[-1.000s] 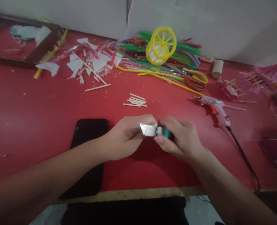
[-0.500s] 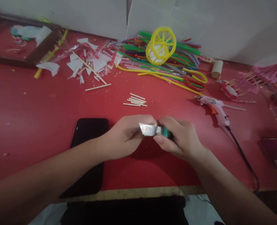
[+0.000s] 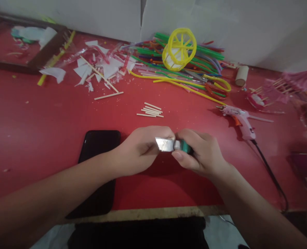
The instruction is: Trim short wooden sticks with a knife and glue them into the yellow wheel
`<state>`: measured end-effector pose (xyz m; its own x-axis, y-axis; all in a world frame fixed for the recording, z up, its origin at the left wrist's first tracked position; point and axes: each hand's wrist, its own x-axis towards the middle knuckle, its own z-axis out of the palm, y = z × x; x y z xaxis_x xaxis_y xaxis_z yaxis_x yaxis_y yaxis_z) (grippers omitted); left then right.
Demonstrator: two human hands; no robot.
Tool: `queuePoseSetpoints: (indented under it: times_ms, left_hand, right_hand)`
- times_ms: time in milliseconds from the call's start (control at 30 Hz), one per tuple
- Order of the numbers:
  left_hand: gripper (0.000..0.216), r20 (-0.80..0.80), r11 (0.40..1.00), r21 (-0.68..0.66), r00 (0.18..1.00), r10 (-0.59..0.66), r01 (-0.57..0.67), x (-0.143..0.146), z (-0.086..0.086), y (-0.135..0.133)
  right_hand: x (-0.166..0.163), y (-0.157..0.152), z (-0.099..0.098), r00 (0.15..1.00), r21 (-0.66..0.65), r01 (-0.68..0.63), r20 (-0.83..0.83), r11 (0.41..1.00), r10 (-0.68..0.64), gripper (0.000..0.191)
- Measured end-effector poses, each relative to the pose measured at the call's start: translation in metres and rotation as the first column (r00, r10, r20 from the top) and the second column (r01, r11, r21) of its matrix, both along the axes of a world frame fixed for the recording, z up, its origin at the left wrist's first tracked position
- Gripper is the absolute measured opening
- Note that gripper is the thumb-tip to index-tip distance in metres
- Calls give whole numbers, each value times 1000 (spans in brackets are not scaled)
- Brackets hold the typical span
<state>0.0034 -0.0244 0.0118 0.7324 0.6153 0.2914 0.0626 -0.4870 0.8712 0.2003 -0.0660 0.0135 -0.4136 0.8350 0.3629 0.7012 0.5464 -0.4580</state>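
Observation:
Both hands meet over the red table (image 3: 39,114) near its front edge. My right hand (image 3: 200,154) grips the green handle of a utility knife (image 3: 172,145), whose wide silver blade points left. My left hand (image 3: 140,150) is closed, its fingertips against the blade's far side; whatever it pinches there is hidden. A small pile of short wooden sticks (image 3: 150,110) lies just beyond the hands. A black phone (image 3: 98,169) lies face up under my left forearm.
A pink glue gun (image 3: 240,119) with a black cord lies to the right. At the back are coloured straws (image 3: 195,69), a yellow straw wheel (image 3: 179,48), paper scraps (image 3: 101,67), a cardboard tube (image 3: 241,76) and a dark wooden frame (image 3: 26,45).
Almost nothing has changed; both hands stay together on the knife, and the view has shifted only slightly.

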Motion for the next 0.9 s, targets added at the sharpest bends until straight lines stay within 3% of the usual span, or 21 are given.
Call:
queuePoseSetpoints:
  times_ms: [200,633,900]
  left_hand:
    - [14,-10,1000,-25,1000,2,-3,0,1,0]
    - [16,-20,995,78,998,-65,67,-2,3,3]
    - [18,-5,999,49,1000,15,-15,-4,4,2]
  right_hand:
    - [0,0,-1,1000,-7,3,4,1000,-3,47]
    - [0,0,-1,1000,4,-19,-10,1000,19,56]
    - [1,-1,4,996,88,60,56,994,-65,54]
